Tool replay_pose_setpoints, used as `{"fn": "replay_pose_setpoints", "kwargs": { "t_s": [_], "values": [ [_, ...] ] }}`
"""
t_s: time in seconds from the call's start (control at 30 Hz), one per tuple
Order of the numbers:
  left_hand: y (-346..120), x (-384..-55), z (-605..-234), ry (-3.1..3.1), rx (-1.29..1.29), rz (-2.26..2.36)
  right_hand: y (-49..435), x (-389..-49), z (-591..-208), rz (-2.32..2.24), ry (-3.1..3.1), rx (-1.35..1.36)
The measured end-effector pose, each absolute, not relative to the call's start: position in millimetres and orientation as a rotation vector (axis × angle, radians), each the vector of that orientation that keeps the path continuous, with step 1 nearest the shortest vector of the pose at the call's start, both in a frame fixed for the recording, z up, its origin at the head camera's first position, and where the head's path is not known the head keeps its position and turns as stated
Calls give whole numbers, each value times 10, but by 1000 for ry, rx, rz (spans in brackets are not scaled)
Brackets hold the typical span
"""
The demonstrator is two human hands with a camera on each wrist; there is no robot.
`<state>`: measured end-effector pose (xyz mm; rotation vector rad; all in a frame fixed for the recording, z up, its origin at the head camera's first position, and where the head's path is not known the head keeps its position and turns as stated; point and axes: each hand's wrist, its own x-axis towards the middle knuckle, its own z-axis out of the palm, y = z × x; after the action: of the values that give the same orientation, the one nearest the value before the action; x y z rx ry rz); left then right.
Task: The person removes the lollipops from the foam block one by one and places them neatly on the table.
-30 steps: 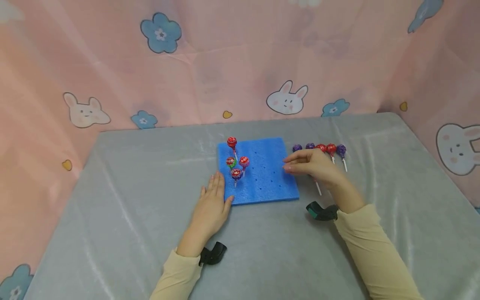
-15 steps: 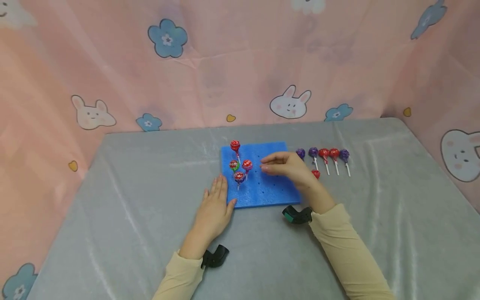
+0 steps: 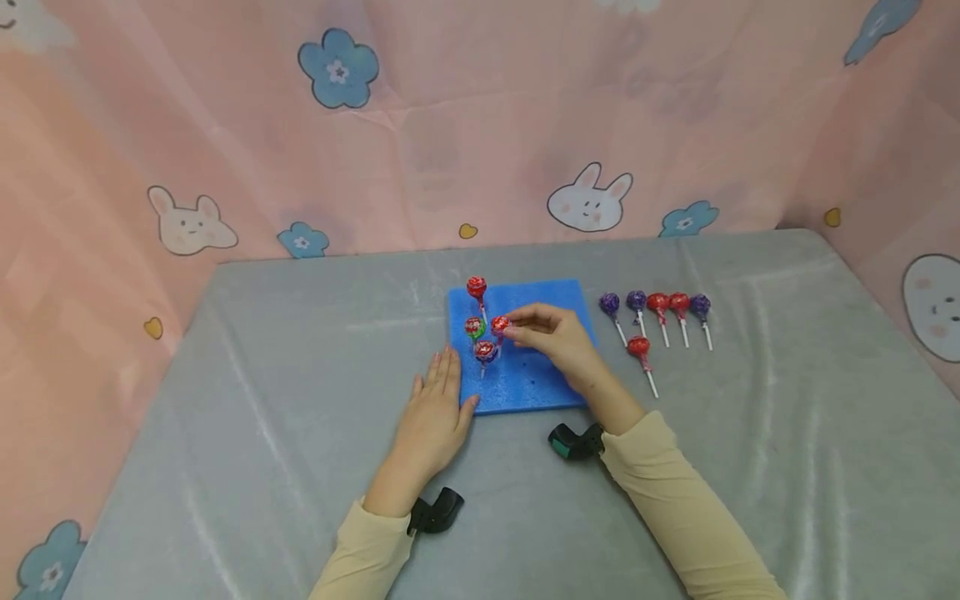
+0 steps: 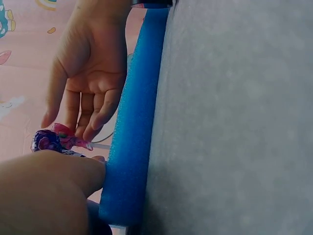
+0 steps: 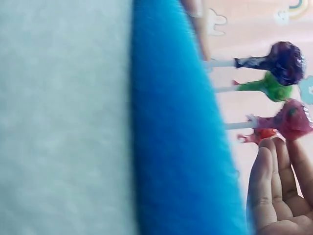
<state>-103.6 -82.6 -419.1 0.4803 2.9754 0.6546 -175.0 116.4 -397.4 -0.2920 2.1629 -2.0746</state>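
Note:
A blue foam board [image 3: 558, 392] with small holes bears several upright lollipops near its left side. These are a red lollipop [image 3: 476, 287] at the back, a green-and-red lollipop [image 3: 474, 327], a pink-red lollipop [image 3: 499, 323] and a purple-and-red lollipop [image 3: 484, 351] in front. My left hand [image 3: 426, 433] rests along the board's left edge, fingers straight and thumb at the front corner. Over the board, my right hand [image 3: 558, 343] has its thumb and fingertips right at the pink-red lollipop's head. In the right wrist view, relaxed fingers [image 5: 279, 171] lie beside that head.
Right of the board, a row of purple and red lollipops lies on the grey tablecloth [image 3: 300, 350], including a purple lollipop [image 3: 610, 303]. One red lollipop [image 3: 639, 347] lies nearer the front. A pink curtain [image 3: 420, 125] hangs behind the table.
My right hand has moved left from the board's right edge to the pink-red lollipop, uncovering the row of lollipops on the right. My left hand has stayed at the board's left edge.

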Motion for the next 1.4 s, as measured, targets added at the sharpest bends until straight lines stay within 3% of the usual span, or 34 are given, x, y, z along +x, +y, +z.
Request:
{"fn": "replay_pose_setpoints", "kwargs": {
  "t_s": [1.4],
  "values": [
    [-852, -1067, -4127, 2986, 476, 647, 1111, -1769, -3876, -2202, 2161, -271]
  ]
}}
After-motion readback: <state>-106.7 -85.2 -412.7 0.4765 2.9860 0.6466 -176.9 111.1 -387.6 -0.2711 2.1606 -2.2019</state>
